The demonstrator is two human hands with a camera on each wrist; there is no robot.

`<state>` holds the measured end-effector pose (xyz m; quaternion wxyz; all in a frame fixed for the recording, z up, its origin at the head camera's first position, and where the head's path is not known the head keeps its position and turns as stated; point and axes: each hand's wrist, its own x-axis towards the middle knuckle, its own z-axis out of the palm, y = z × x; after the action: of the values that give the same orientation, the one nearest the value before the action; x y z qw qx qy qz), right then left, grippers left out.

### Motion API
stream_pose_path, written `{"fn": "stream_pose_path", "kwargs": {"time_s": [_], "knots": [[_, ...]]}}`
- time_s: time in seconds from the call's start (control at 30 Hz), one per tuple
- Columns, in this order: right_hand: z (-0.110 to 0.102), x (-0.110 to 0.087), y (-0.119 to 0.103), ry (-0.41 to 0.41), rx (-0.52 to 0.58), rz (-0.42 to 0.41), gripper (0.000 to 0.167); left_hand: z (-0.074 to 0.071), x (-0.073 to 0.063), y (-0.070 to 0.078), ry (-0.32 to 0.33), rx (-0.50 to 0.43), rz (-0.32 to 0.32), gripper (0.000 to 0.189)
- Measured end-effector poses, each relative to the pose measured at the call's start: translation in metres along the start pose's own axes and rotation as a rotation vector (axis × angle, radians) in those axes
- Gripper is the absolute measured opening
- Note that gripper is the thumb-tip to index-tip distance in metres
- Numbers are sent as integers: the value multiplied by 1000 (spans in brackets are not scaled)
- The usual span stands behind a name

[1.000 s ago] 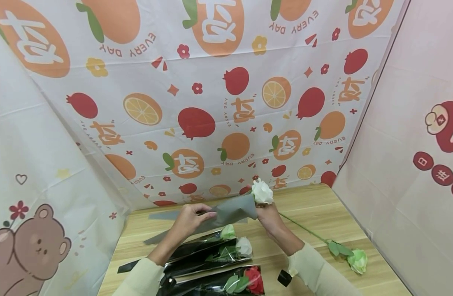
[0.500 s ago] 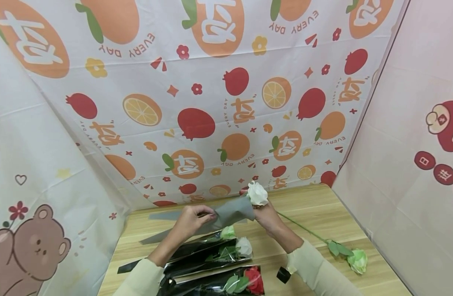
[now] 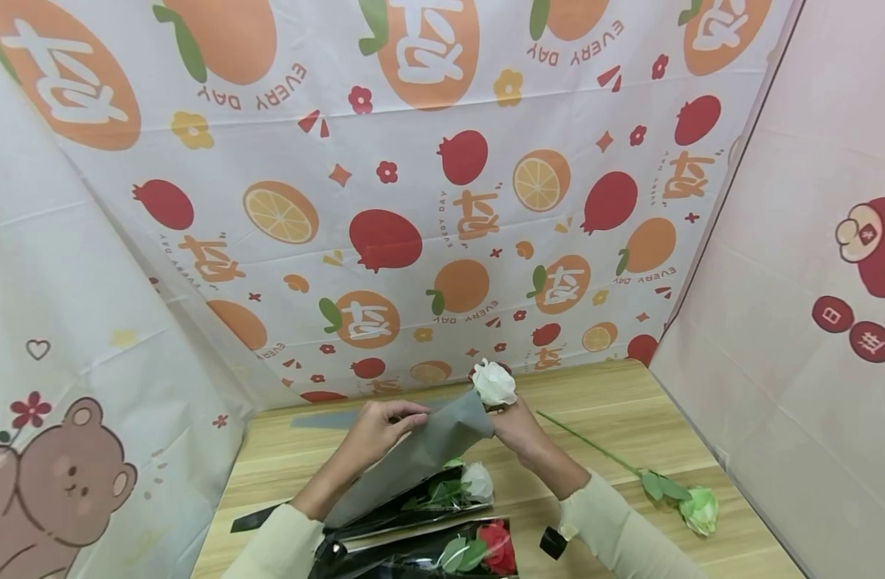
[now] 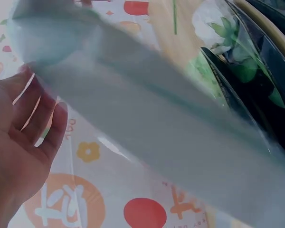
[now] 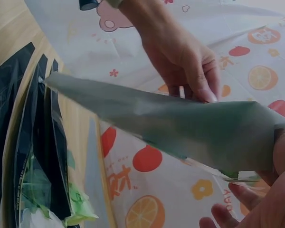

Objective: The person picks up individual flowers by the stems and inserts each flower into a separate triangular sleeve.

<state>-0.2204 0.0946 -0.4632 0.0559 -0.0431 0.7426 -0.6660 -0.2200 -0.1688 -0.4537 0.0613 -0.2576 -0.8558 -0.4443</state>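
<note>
A white rose (image 3: pixel 494 383) pokes out of the top of a grey wrapping sleeve (image 3: pixel 395 470), which slants down to the left over the table. My left hand (image 3: pixel 377 434) pinches the sleeve's upper edge between thumb and fingers. At the sleeve's mouth, just below the bloom, my right hand (image 3: pixel 520 430) grips the wrapped rose. Part of that grip is hidden behind the paper. In the right wrist view the grey sleeve (image 5: pixel 171 126) narrows to a point away from the right hand (image 5: pixel 280 190). The rose's stem is hidden inside.
Black-wrapped flowers lie in front, among them a white rose (image 3: pixel 477 482) and a red rose (image 3: pixel 497 547). An unwrapped green rose (image 3: pixel 698 511) lies at the table's right. Flat grey paper (image 3: pixel 322 420) lies near the back edge, before a printed curtain (image 3: pixel 413 185).
The sleeve's narrow end has swung toward the front and now covers most of the black-wrapped green rose. The white bloom has shifted slightly left with my right hand.
</note>
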Motion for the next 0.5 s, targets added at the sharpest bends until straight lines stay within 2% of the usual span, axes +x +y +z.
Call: {"fn": "stream_pose_path", "kwargs": {"time_s": [0.1,0.3,0.5], "knots": [[3,-1,2,-23,-15,0,29,0,1,3,-16,-28,-29,14],[10,-2,2,-32,-16,6,25,3,2,4,-44,-11,-67,14],[12,-2,4,6,11,3,28,6,5,6,-33,-22,-48,12]]}}
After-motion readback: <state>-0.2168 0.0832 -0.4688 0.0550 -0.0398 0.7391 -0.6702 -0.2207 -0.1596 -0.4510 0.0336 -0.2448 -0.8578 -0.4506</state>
